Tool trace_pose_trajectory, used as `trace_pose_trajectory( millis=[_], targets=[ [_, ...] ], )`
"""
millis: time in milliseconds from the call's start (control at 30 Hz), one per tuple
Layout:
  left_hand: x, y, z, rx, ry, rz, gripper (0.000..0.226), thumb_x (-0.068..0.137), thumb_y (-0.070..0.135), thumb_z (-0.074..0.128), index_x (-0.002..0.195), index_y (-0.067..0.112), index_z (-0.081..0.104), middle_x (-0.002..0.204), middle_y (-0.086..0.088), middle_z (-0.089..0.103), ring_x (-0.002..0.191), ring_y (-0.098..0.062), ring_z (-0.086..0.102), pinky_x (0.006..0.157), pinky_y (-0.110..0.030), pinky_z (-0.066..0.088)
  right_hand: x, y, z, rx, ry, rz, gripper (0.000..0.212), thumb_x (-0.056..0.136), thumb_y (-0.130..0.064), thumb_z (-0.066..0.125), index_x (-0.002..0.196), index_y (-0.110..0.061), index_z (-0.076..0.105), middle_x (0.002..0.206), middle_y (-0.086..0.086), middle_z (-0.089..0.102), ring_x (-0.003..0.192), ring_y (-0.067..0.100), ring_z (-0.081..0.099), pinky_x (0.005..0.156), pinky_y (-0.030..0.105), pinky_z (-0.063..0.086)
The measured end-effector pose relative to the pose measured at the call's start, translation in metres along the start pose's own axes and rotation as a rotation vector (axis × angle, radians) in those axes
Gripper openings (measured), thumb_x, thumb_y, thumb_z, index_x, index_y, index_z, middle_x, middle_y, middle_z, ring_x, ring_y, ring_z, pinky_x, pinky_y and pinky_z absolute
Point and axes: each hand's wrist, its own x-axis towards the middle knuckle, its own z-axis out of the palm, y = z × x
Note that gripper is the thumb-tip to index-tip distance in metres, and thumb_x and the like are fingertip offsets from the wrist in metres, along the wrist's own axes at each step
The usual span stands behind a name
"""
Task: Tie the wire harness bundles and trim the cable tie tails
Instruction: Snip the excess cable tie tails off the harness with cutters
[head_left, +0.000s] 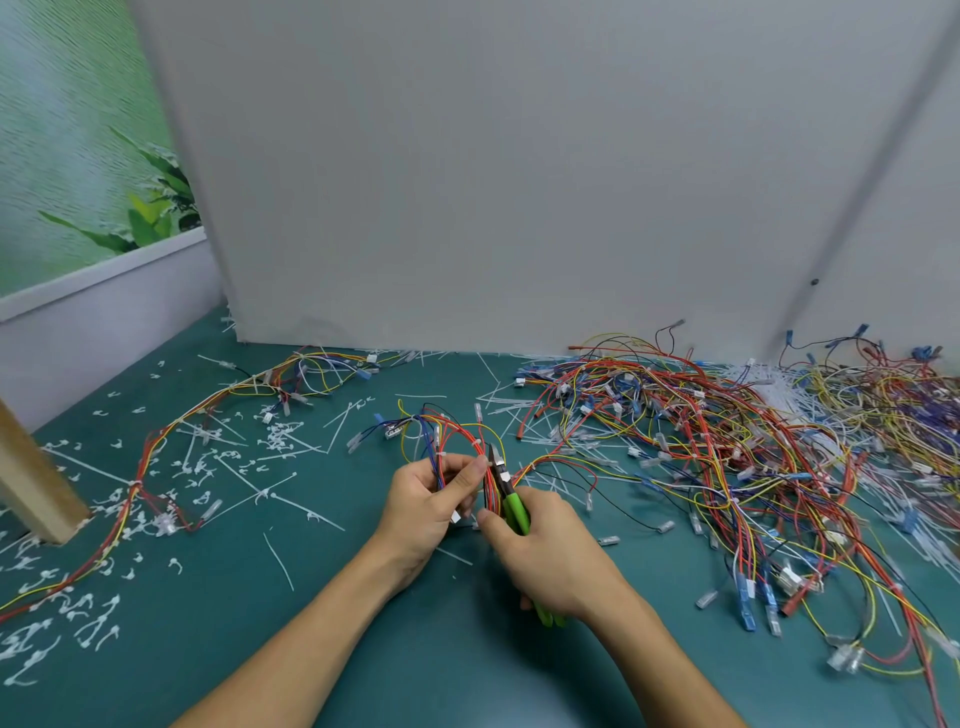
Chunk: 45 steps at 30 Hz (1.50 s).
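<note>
My left hand (428, 501) grips a wire harness bundle (447, 431) of red, blue, yellow and black wires at the middle of the green table, thumb and fingers pinching it near a white cable tie. My right hand (545, 556) holds green-handled cutters (511, 501), their metal jaws pointing up at the bundle just beside my left thumb. Whether a tie tail sits between the jaws I cannot tell.
A big tangle of loose harnesses (727, 441) covers the right side. A long tied harness (208, 410) lies at the left among cut tie tails (197, 467). A white panel (519, 182) stands behind, a wooden post (31, 478) at the left edge.
</note>
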Motion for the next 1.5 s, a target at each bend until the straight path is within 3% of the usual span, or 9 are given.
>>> trace_pose_trajectory(
  millis=[167, 367, 633, 800, 1067, 1267, 1500],
  targets=[
    [-0.0003, 0.0000, -0.0001, 0.002, -0.004, 0.004, 0.020, 0.082, 0.029, 0.073, 0.075, 0.010, 0.073, 0.061, -0.006, 0.049, 0.056, -0.015, 0.042, 0.057, -0.024, 0.039, -0.0011, 0.0002, 0.0010, 0.044, -0.033, -0.002, 0.033, 0.098, -0.047, 0.059, 0.082, -0.020, 0.049, 0.064, 0.005, 0.059, 0.043, 0.022, 0.061, 0.043, 0.035, 0.055],
    [0.0004, -0.0009, -0.0012, -0.001, -0.021, -0.005, 0.018, 0.083, 0.029, 0.072, 0.075, 0.014, 0.075, 0.060, -0.007, 0.048, 0.057, -0.018, 0.041, 0.058, -0.031, 0.038, 0.0004, 0.0010, -0.0012, -0.009, -0.015, -0.004, 0.029, 0.100, -0.044, 0.054, 0.081, -0.022, 0.049, 0.065, 0.002, 0.056, 0.042, 0.027, 0.063, 0.040, 0.036, 0.052],
    [-0.0007, 0.0020, -0.0002, -0.022, -0.018, -0.013, 0.016, 0.082, 0.027, 0.071, 0.073, 0.014, 0.075, 0.062, -0.007, 0.049, 0.057, -0.015, 0.042, 0.059, -0.025, 0.039, -0.0012, -0.0008, 0.0016, 0.047, -0.037, -0.003, 0.032, 0.097, -0.047, 0.059, 0.086, -0.018, 0.052, 0.065, 0.002, 0.058, 0.047, 0.024, 0.064, 0.047, 0.043, 0.059],
    [-0.0006, 0.0009, 0.0006, -0.033, -0.018, -0.009, 0.017, 0.083, 0.026, 0.071, 0.076, 0.009, 0.073, 0.062, -0.010, 0.049, 0.056, -0.018, 0.042, 0.058, -0.030, 0.038, -0.0007, 0.0005, -0.0022, -0.010, -0.010, -0.011, 0.030, 0.099, -0.044, 0.055, 0.082, -0.020, 0.050, 0.063, 0.002, 0.057, 0.045, 0.032, 0.065, 0.040, 0.038, 0.053],
    [-0.0006, 0.0008, -0.0004, -0.038, -0.018, -0.017, 0.019, 0.082, 0.026, 0.071, 0.076, 0.008, 0.072, 0.061, -0.008, 0.048, 0.057, -0.016, 0.042, 0.059, -0.028, 0.038, -0.0012, -0.0027, -0.0006, 0.026, -0.047, 0.000, 0.035, 0.098, -0.048, 0.059, 0.091, -0.014, 0.053, 0.067, 0.005, 0.061, 0.046, 0.025, 0.064, 0.048, 0.042, 0.056],
    [0.0013, -0.0025, -0.0010, -0.034, -0.017, -0.013, 0.019, 0.085, 0.027, 0.079, 0.074, 0.012, 0.074, 0.061, -0.009, 0.049, 0.056, -0.018, 0.041, 0.059, -0.033, 0.036, -0.0009, -0.0002, -0.0023, -0.008, -0.022, -0.005, 0.031, 0.101, -0.042, 0.055, 0.084, -0.016, 0.049, 0.063, 0.001, 0.055, 0.045, 0.030, 0.064, 0.040, 0.035, 0.051],
    [0.0008, -0.0018, -0.0021, -0.021, -0.032, -0.003, 0.018, 0.083, 0.029, 0.074, 0.072, 0.016, 0.075, 0.061, -0.005, 0.049, 0.056, -0.015, 0.043, 0.059, -0.026, 0.039, -0.0019, -0.0021, -0.0023, 0.038, -0.044, 0.000, 0.034, 0.098, -0.047, 0.059, 0.086, -0.016, 0.050, 0.062, 0.002, 0.055, 0.044, 0.027, 0.062, 0.043, 0.039, 0.055]
  ],
)
